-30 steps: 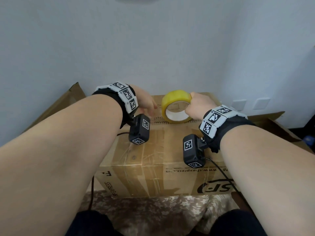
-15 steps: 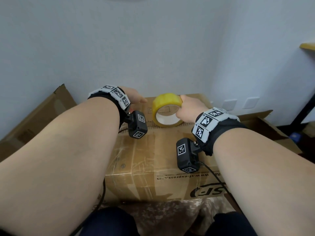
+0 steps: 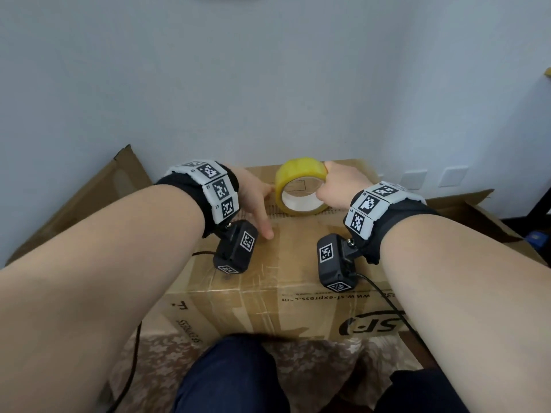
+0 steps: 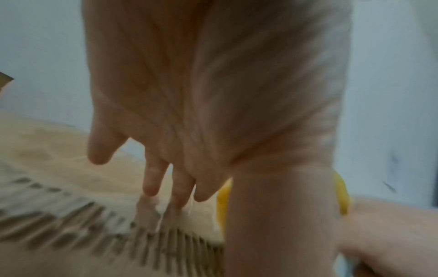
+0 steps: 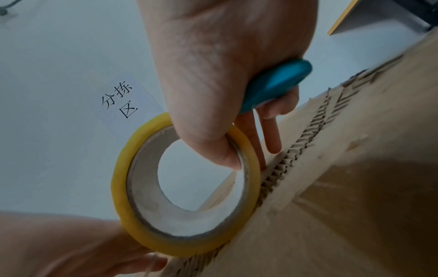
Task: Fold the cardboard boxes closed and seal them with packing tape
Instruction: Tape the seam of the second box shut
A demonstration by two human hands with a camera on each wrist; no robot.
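A brown cardboard box [image 3: 298, 257] stands in front of me with its top flaps folded down. A yellow roll of packing tape [image 3: 298, 174] stands on edge on the far part of the top. My right hand [image 3: 334, 189] grips the roll [image 5: 184, 241] with the thumb inside the core. The same hand also holds a teal handle [image 5: 272, 88] against the palm. My left hand [image 3: 253, 198] lies just left of the roll. Its straight fingers [image 4: 151, 180] touch the box top [image 4: 71, 253], and the thumb stretches toward me. The roll [image 4: 222, 202] shows behind that thumb.
An open cardboard box [image 3: 89, 198] leans at the left and another open flap [image 3: 465, 210] lies at the right. A pale wall with sockets [image 3: 414, 177] is close behind. The box rests on a patterned cloth [image 3: 313, 353]; black cables [image 3: 384, 296] hang from my wrist cameras.
My left hand has spread onto the box top beside the roll, thumb now stretched toward me. The right hand keeps its grip on the roll in about the same place.
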